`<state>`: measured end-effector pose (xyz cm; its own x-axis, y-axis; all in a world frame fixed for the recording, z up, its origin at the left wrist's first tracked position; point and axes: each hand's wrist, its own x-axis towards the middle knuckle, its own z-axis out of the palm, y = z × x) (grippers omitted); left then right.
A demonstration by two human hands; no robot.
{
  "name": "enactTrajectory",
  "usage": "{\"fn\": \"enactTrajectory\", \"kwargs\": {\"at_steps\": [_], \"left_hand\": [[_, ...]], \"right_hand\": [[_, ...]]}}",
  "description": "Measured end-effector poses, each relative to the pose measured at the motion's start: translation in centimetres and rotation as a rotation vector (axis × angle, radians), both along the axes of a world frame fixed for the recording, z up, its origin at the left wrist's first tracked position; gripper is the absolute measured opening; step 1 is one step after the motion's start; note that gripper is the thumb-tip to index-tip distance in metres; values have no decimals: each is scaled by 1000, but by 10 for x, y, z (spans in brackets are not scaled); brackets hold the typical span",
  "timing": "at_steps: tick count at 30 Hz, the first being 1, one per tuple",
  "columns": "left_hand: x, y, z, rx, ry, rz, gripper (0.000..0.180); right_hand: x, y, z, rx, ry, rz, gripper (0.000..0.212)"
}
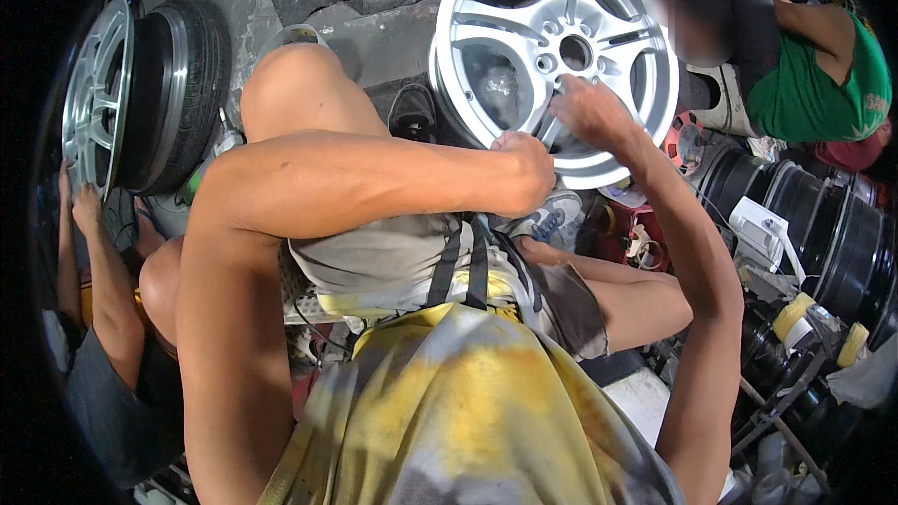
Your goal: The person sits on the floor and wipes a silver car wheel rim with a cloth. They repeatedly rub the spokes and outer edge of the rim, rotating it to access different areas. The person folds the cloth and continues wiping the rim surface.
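A silver alloy wheel (445, 65) with split spokes lies tilted before me, face up, its centre bore and bolt holes showing. My left hand (526, 171) is closed at the wheel's near edge, thumb uppermost; most of its fingers are hidden. Close beside it, my right hand (593, 114) has its fingers curled down onto a spoke just below the hub. Whatever may be pinched in those right fingers is too small or hidden to make out. My left forearm crosses over my raised knee (297, 89).
At left, another person's hands (82, 201) hold a silver wheel (117, 93) beside a tyre (196, 84). A person in a green top (814, 89) sits at far right. Dark wheel barrels (823, 215), a white box-shaped device (760, 232) and yellow-bristled brushes (795, 313) crowd the right side.
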<state>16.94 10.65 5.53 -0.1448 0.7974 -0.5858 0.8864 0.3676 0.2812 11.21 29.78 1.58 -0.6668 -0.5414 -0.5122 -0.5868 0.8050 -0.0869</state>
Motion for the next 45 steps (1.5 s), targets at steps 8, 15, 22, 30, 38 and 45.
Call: {"fn": "enactTrajectory", "kwargs": {"at_steps": [8,15,22,30,38,45], "left_hand": [[3,3,0,-49,-41,-50,37],[-3,-6,8,-24,-56,7,23],[-27,-18,12,15,-92,114,33],[-96,-56,23,37,-25,603,60],[-140,-118,-82,155,-52,909,57],[-116,-111,-117,254,-320,1443,47]], "right_hand": [[-5,3,2,52,92,2,26],[-11,2,13,72,187,34,24],[47,-13,12,-110,-11,-4,24],[69,135,23,-416,465,-666,29],[84,240,-106,-605,338,-1465,55],[58,211,-108,-503,343,-1456,60]]}}
